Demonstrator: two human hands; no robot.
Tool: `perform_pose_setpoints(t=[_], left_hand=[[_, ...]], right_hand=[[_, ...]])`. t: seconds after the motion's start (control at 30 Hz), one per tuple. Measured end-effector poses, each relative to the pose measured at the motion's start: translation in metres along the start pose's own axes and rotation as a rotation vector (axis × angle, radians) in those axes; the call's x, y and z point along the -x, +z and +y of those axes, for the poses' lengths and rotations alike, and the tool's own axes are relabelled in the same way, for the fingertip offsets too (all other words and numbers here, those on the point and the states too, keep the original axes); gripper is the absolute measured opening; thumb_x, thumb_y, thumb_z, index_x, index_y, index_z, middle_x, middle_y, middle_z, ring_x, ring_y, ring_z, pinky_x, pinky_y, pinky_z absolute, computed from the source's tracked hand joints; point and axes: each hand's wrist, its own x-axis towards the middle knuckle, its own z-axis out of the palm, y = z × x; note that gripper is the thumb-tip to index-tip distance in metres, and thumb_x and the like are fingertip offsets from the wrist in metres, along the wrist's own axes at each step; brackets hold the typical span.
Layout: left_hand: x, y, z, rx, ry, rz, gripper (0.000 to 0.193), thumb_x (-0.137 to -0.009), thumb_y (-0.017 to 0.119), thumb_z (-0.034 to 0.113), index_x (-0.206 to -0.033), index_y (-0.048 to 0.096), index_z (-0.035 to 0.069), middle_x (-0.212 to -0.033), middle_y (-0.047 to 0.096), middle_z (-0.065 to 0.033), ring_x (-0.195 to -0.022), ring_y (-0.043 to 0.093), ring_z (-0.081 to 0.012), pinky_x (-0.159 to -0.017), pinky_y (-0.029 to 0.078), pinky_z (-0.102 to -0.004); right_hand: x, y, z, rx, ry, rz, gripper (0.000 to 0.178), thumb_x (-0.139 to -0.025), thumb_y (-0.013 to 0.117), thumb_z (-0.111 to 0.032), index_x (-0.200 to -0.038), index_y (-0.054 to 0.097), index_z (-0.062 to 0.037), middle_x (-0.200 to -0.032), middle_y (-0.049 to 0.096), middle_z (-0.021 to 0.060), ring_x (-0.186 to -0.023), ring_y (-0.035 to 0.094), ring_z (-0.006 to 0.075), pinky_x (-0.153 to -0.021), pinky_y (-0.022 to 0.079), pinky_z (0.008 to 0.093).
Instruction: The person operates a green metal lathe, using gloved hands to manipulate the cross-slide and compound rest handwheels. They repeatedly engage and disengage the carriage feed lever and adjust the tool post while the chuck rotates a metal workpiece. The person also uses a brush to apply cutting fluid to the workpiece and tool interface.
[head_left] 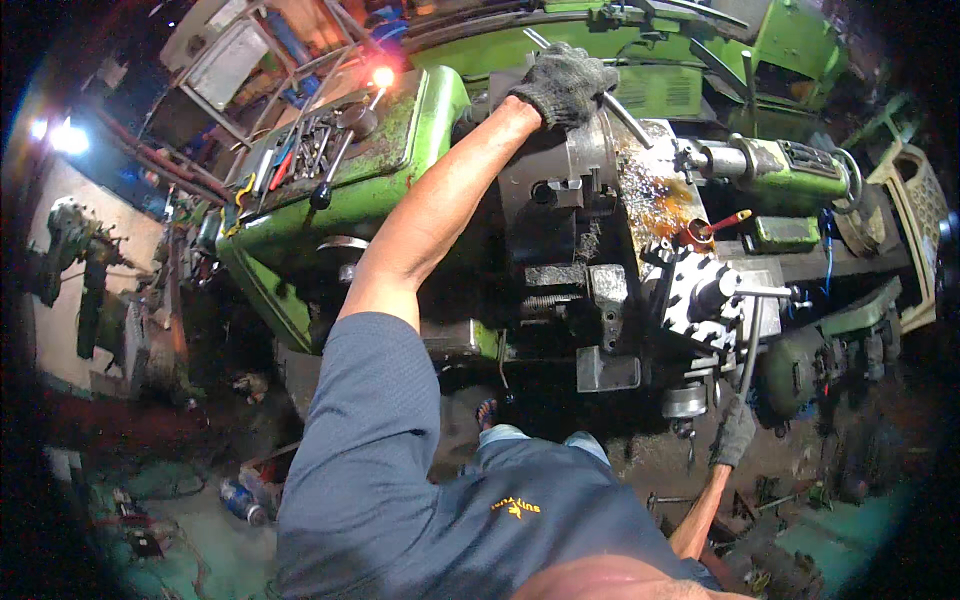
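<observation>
My left hand, in a dark grey knit glove, is wrapped round a straight metal bar. The bar slants over the top of the large lathe chuck, and both its ends stick out past the glove. Lower right, my gloved right hand is closed round the lower end of a long metal rod. That rod runs up beside the square tool post, which carries a clamp handle. Where the rod's upper end meets the tool post, I cannot make out. Both palms are hidden.
A red cup with a brush stands on the oily carriage behind the tool post. The green tailstock is at right. Wrenches lie on the green headstock, beside levers and a bright lamp.
</observation>
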Motion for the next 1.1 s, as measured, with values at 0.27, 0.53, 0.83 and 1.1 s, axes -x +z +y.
perform_pose_setpoints(t=[0.27, 0.53, 0.83, 1.1], left_hand=[[0.030, -0.011, -0.003, 0.157, 0.097, 0.112, 0.054, -0.084, 0.058, 0.065, -0.100, 0.069, 0.014, -0.096, 0.066, -0.0094, -0.096, 0.062, -0.0318, -0.086, 0.044, -0.0472], [0.035, -0.004, 0.000, 0.153, 0.129, 0.172, 0.058, -0.084, 0.054, 0.069, -0.097, 0.071, 0.015, -0.096, 0.068, -0.0090, -0.098, 0.063, -0.0297, -0.085, 0.044, -0.0475], [0.040, -0.012, 0.005, 0.258, 0.136, 0.202, 0.061, -0.082, 0.055, 0.070, -0.093, 0.071, 0.012, -0.095, 0.066, -0.0107, -0.097, 0.061, -0.0319, -0.086, 0.041, -0.0461], [0.036, 0.016, -0.006, 0.179, 0.192, 0.266, 0.047, -0.077, 0.064, 0.057, -0.113, 0.070, 0.028, -0.097, 0.071, -0.0054, -0.094, 0.065, -0.0296, -0.083, 0.048, -0.0479]], right_hand=[[0.112, -0.068, -0.127, -0.095, -0.069, 0.187, 0.035, -0.098, 0.059, -0.034, -0.089, 0.066, -0.0016, -0.068, 0.055, 0.0159, -0.061, 0.051, 0.0231, -0.059, 0.042, 0.0389], [0.086, -0.041, -0.272, -0.105, -0.100, 0.134, 0.038, -0.095, 0.063, -0.041, -0.086, 0.065, -0.0044, -0.064, 0.055, 0.0138, -0.057, 0.052, 0.0218, -0.056, 0.042, 0.0388], [0.046, -0.023, -0.289, -0.157, -0.147, 0.177, 0.044, -0.092, 0.066, -0.045, -0.081, 0.065, -0.0024, -0.062, 0.054, 0.0140, -0.055, 0.049, 0.0231, -0.056, 0.043, 0.0394], [0.041, -0.034, -0.306, -0.468, -0.130, 0.047, 0.027, -0.095, 0.067, -0.027, -0.109, 0.072, -0.0044, -0.071, 0.068, 0.0055, -0.052, 0.057, 0.0085, -0.048, 0.048, 0.0288]])
